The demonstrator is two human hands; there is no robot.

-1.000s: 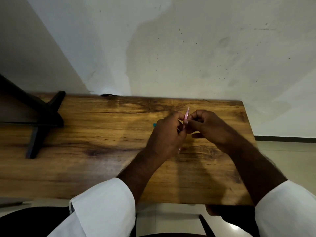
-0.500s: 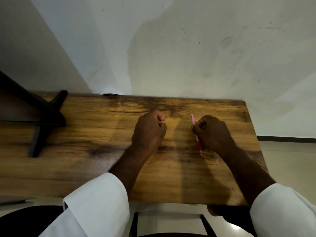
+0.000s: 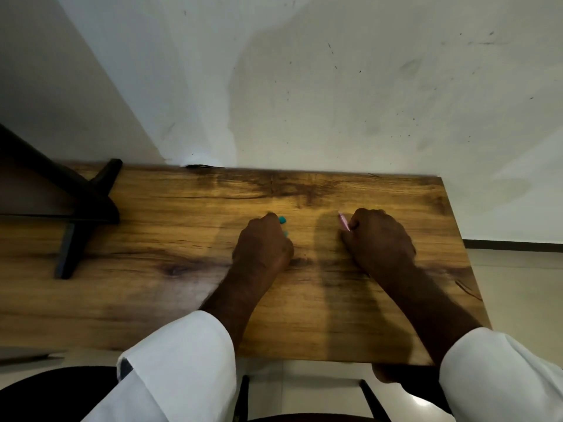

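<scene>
**Op:** Where's the pen?

**Eng:** The pink pen [image 3: 344, 222] is in your right hand [image 3: 380, 242], fingers curled round the barrel. Only the far end pokes out, tilted up and left. The rest is hidden in the fist.

**Op:** And the teal bit?

**Eng:** The teal piece [image 3: 282, 220] shows at the knuckles of your left hand [image 3: 263, 248], with the fingers curled on it. Two teal spots are visible. Can't tell if that's one part or two, or whether it's a cap. Too little shows.

**Op:** Why hands apart?

**Eng:** My read: one part per hand, each clamped so nothing rolls. Both fists sit low on the wooden table [image 3: 152, 300], right of centre, with a bare strip of wood between them. Resting there steadies your wrists for a small fit.

**Op:** Next?

**Eng:** Probably bring the teal piece to the exposed pen end and line them up. The risk is a small part slipping out of the curl. The table's right edge is near your right hand.

**Op:** Anything else around?

**Eng:** A black stand [image 3: 82, 208] at the left, well apart from both hands. A stained wall [image 3: 335, 86] behind the table. Your white sleeves [image 3: 182, 354] are at the near edge.
</scene>
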